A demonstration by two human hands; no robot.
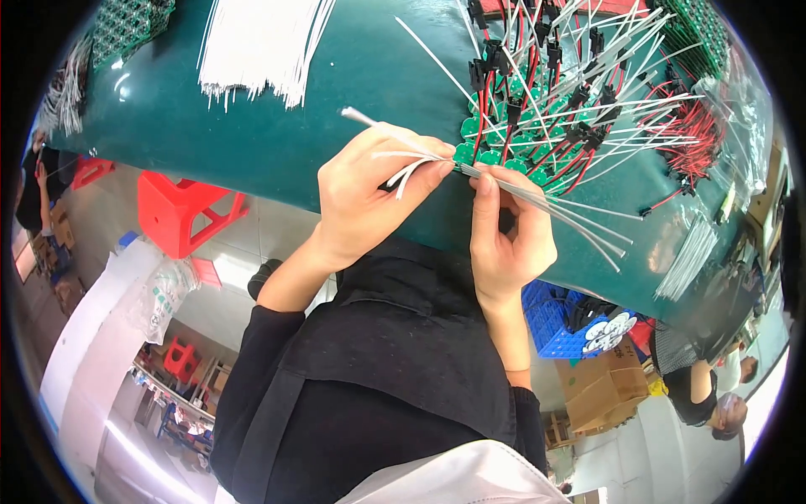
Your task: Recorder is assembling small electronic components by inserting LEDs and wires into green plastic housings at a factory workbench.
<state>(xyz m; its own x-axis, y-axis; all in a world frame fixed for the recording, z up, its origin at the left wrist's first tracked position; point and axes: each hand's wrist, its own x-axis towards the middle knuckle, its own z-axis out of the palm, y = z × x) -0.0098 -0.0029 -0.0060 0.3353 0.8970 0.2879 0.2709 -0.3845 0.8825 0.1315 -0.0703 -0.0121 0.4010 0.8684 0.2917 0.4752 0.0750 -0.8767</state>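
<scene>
Just over the near edge of the green table, my left hand (365, 193) and my right hand (514, 244) meet with fingertips almost touching. Both are closed on a small bunch of thin white wires (592, 228). Some ends fan out past my left fingers; the longer ends stretch to the right beyond my right hand. Whether something small sits between the fingertips is hidden. Right behind my fingers lies a cluster of small green circuit boards (516, 151), with red and black leads, black plugs (514, 112) and white wires sticking up from them.
A thick sheaf of white wires (260, 46) lies at the back left of the green table (378, 76). Red leads (701, 126) and a smaller wire bundle (687, 256) lie at right. Below are a red stool (172, 214), a blue crate (550, 323) and a cardboard box (604, 386).
</scene>
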